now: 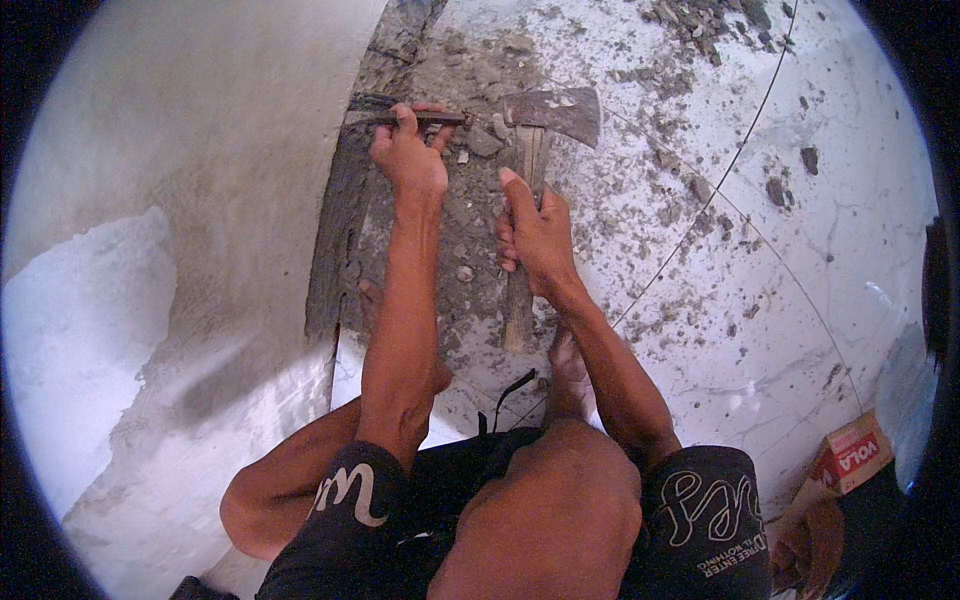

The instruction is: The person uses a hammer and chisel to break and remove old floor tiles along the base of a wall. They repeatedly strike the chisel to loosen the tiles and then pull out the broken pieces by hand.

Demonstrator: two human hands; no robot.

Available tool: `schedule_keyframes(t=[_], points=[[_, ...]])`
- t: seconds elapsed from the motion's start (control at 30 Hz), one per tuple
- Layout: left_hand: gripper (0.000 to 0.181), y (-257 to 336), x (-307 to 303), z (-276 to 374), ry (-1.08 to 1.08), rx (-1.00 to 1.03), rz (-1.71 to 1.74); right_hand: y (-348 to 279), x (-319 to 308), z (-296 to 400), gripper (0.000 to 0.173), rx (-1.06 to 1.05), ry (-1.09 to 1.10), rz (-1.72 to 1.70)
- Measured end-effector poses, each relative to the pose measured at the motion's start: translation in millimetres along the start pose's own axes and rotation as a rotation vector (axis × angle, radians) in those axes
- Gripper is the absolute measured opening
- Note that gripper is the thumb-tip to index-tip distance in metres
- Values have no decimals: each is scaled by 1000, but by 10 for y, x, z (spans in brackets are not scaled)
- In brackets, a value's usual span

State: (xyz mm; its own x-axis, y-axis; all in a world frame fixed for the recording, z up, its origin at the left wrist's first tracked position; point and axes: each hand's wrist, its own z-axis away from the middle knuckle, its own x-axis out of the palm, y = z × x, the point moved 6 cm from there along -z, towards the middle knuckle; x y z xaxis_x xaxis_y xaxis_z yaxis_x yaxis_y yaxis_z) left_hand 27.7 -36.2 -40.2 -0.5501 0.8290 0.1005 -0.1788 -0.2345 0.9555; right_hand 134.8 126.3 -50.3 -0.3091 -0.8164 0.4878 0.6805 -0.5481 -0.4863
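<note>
My left hand (411,159) grips a dark metal chisel (448,118), held roughly level, with its far end at the broken strip (330,262) along the foot of the plastered wall. A hatchet (559,112) is in my right hand (544,236), its fingers wrapped around the worn wooden handle. The hatchet's blade faces right, away from the wall. Its blunt back points toward the chisel's near end, with a gap between them. Grey chunks of mortar (486,141) lie beneath and between the two tools.
On the left rises the wall (232,112), with a pale patch low down. Rubble (690,30) and grit are strewn over white marbled floor tiles (847,247). A printed cardboard box (853,454) stands at the lower right. My bare feet (568,367) are close to the debris.
</note>
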Motion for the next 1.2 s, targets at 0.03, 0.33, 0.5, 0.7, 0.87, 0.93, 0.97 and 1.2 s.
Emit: schedule_keyframes(t=[0.03,0.33,0.5,0.7,0.87,0.93,0.97,1.2], points=[[16,14,3,-14,-18,3,13,7,24,-2,36,2,-3,3],[14,-26,-69,-73,-12,-37,23,-10,40,10,33,-12,-25,36],[14,-14,-19,-42,77,-29,64,6,-11,-41,33,-12,-24,60],[11,15,30,-94,154,-29,59,-311,-188,-28,38,-120,78,165],[12,41,59,-60,156,-46,60,-644,-387,-95,43,-417,265,-674],[13,9,46,-107,97,-67,69,-379,-240,-191,44,-422,486,-670],[13,-35,70,-126,92,-61,96,-105,-101,-358,43,-397,338,-303],[13,-55,-79,-91,101,-69,100,-124,-31,-308,46,-257,84,253]])
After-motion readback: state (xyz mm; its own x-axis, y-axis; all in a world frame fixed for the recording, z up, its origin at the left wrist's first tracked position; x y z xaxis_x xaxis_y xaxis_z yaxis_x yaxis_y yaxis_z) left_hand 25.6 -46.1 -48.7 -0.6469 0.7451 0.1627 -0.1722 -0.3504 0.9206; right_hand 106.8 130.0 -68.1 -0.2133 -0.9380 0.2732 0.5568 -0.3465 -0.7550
